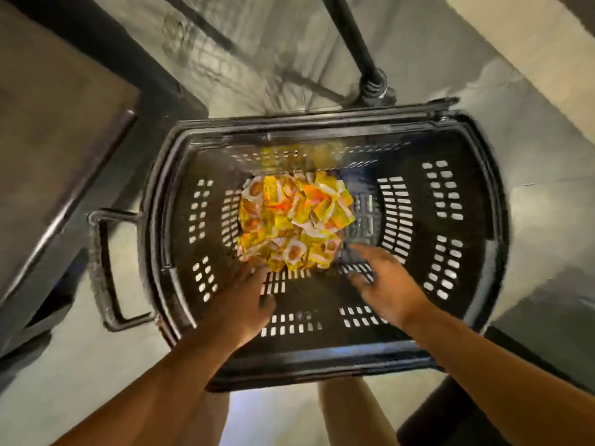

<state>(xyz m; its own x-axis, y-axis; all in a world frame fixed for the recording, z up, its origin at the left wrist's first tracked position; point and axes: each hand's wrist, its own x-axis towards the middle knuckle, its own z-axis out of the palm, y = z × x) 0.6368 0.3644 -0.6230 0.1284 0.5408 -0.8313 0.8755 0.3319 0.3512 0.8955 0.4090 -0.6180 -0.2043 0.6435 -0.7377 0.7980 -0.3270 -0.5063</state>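
Black plastic basket (pixel 322 358) sat on a pale floor (pixel 80 381), seen from above. Pile of yellow-orange sachets (pixel 294 220) lay on the basket btm, about centre, a bit toward 12 o'clock. Both forearms came in from 6 o'clock over the near rim.

L hand (pixel 244 297) was at approx 7 o'clock of the pile, fingers stretched fwd and loosely apart, tips at the pile's near edge. Tips were blurred, so can't tell if they actually touched a sachet; nothing seen held.

R hand (pixel 386 284) was at approx 5 o'clock of the pile, fingers spread wide, palm down, tips just beside the pile's edge, holding nothing.

Basket's side handle (pixel 106 268) stuck out at 9 o'clock. Dark pole (pixel 351 40) rose from the floor at 12–1 o'clock, just behind the far rim. Dark cabinet (pixel 48 123) stood at 9–10 o'clock. Person's bare legs (pixel 354 416) showed at 6 o'clock, below the basket.
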